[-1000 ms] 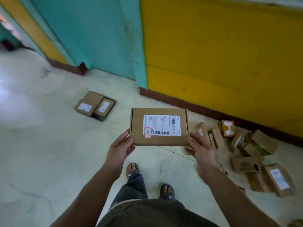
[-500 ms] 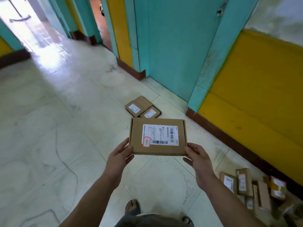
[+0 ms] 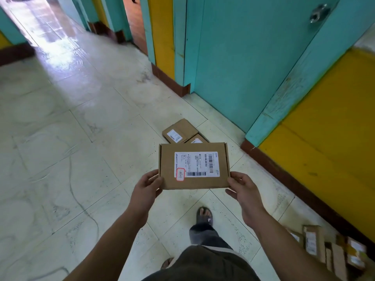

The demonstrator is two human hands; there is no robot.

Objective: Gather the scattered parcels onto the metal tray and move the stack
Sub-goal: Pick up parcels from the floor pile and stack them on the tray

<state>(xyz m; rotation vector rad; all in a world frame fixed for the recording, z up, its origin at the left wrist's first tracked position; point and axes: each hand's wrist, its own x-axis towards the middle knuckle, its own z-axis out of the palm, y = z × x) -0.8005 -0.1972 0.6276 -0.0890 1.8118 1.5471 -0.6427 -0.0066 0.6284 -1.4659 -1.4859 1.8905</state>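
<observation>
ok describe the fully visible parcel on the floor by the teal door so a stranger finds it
Start at the wide teal door and drop to the pale tiled floor in front of it. Two flat brown cardboard parcels lie there side by side; it is the left one, wholly visible with a white label, while its neighbour is mostly hidden behind the carried cardboard box.

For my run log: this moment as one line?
held: labelled parcel | left hand: grips left edge | right hand: grips right edge | ahead: two floor parcels
</observation>
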